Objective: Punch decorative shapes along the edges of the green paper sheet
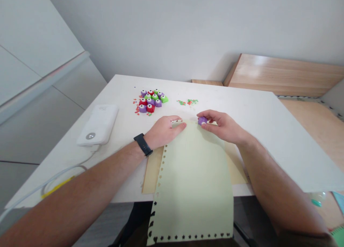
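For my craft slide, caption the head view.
Left hand and right hand at pale green paper, right holding a purple punch.

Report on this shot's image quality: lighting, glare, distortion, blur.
Head view: the light is soft and even, with faint shadows under the left hand and right hand on the pale green paper sheet; glare brightens the wooden panel; wide-angle distortion enlarges the left forearm and slants the white table; the purple craft punch looks slightly soft.
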`<action>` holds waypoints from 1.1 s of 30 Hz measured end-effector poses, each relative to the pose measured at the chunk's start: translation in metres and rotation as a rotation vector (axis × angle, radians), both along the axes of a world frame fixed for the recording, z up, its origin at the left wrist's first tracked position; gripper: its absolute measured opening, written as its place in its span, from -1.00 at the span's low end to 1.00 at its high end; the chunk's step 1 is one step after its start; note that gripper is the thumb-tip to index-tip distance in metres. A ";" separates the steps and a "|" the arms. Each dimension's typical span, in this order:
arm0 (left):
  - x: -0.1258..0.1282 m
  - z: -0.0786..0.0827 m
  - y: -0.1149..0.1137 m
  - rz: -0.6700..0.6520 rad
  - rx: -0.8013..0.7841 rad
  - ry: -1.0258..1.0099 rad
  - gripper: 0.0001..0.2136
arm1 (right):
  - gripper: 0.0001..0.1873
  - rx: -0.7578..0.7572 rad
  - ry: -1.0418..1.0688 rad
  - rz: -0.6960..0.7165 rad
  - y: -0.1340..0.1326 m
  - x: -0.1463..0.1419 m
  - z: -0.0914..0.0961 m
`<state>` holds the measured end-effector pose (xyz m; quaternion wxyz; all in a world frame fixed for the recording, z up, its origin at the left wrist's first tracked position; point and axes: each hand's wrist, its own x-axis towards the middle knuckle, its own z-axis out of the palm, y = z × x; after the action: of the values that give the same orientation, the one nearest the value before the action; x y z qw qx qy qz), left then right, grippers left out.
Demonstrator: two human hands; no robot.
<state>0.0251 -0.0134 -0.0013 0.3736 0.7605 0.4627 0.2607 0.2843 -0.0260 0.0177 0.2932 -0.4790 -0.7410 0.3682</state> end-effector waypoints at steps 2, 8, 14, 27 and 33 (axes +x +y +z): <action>0.000 0.000 0.000 -0.001 -0.010 -0.005 -0.65 | -0.60 -0.013 -0.003 0.001 0.000 0.000 -0.001; 0.001 0.001 -0.002 0.033 -0.010 -0.010 -0.61 | -0.58 -0.083 -0.037 -0.036 -0.001 -0.002 0.002; 0.000 -0.001 -0.002 0.012 -0.032 -0.029 -0.60 | -0.59 -0.077 -0.037 0.036 -0.002 -0.002 0.004; 0.001 0.001 -0.004 0.028 -0.018 -0.032 -0.62 | -0.62 -0.086 -0.116 0.026 -0.001 -0.002 0.005; 0.001 -0.001 -0.002 0.025 -0.033 -0.011 -0.62 | -0.67 -0.095 -0.111 0.055 0.000 -0.002 0.004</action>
<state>0.0262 -0.0157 -0.0024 0.3855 0.7469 0.4744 0.2618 0.2825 -0.0263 0.0219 0.2182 -0.4917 -0.7506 0.3837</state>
